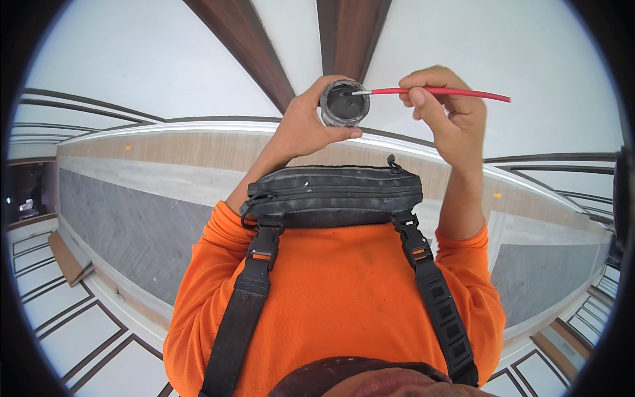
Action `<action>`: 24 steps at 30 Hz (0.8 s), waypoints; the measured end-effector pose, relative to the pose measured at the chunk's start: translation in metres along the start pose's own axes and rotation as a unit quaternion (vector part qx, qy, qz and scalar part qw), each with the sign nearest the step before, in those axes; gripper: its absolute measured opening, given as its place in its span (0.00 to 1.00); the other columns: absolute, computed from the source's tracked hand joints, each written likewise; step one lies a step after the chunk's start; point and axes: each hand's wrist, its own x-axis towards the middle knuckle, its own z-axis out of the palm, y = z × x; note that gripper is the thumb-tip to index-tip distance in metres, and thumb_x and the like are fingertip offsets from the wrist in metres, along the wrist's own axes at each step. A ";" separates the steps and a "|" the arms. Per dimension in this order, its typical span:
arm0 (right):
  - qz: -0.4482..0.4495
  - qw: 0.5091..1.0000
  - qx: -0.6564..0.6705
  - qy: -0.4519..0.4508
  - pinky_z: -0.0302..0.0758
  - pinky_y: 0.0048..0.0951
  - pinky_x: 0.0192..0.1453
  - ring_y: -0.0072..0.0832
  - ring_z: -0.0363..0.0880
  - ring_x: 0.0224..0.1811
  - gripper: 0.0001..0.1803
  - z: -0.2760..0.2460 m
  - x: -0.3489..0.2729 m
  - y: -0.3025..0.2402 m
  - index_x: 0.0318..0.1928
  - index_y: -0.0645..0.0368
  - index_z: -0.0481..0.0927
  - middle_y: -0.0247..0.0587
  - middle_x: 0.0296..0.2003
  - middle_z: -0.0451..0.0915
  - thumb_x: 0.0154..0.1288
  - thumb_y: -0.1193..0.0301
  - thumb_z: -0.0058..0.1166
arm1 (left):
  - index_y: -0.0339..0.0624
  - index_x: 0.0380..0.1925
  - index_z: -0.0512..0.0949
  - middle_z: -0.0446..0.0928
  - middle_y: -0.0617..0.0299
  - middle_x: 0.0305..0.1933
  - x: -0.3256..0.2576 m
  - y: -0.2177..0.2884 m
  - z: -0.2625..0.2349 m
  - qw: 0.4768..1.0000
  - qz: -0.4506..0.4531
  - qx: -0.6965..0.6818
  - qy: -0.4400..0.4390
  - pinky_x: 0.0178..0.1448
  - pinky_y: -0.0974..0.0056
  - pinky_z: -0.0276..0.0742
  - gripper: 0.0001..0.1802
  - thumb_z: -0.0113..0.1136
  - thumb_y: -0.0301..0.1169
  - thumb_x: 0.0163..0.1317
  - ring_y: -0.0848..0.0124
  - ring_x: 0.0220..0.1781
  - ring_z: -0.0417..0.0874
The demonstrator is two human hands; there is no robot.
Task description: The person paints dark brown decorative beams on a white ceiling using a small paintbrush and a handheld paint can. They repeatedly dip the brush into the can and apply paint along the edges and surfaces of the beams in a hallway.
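My left hand is wrapped round a small clear jar smeared with dark paint. Inside it, dark grey or black paint shows through the open mouth. Between the thumb and fingers of my right hand is a thin paintbrush with a red handle and a silver ferrule. Its tip reaches over the jar's rim into the mouth, and the bristles are hard to make out against the dark paint.
Ahead stands a white wall with dark brown wooden posts and dark trim lines. A black chest bag on straps hangs across my orange top. Below is a floor of grey and light wood-toned strips. Brown boards lean at the lower left.
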 end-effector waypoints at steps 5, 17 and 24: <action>0.203 0.938 0.260 0.107 0.83 0.25 0.28 0.26 0.86 0.35 0.09 0.014 -0.040 0.038 0.48 0.64 0.83 0.43 0.34 0.86 0.76 0.71 0.57 | 0.42 0.64 0.75 0.83 0.56 0.58 0.001 -0.002 0.002 1.000 0.003 -0.015 0.011 0.69 0.57 0.77 0.46 0.88 0.35 0.44 0.64 0.62 0.83; 0.270 0.822 0.473 0.165 0.83 0.28 0.30 0.30 0.86 0.35 0.12 0.033 -0.075 0.088 0.50 0.62 0.80 0.45 0.37 0.86 0.76 0.66 0.54 | 0.43 0.62 0.76 0.85 0.55 0.55 0.012 -0.021 0.011 0.999 -0.013 -0.038 0.019 0.67 0.58 0.77 0.43 0.87 0.39 0.45 0.63 0.61 0.85; 0.339 0.773 0.501 0.194 0.82 0.27 0.34 0.25 0.85 0.33 0.14 0.043 -0.079 0.103 0.49 0.57 0.81 0.38 0.35 0.86 0.78 0.59 0.56 | 0.41 0.62 0.76 0.85 0.55 0.55 0.020 -0.022 0.014 1.000 -0.002 -0.023 0.020 0.67 0.58 0.77 0.44 0.87 0.40 0.45 0.63 0.61 0.84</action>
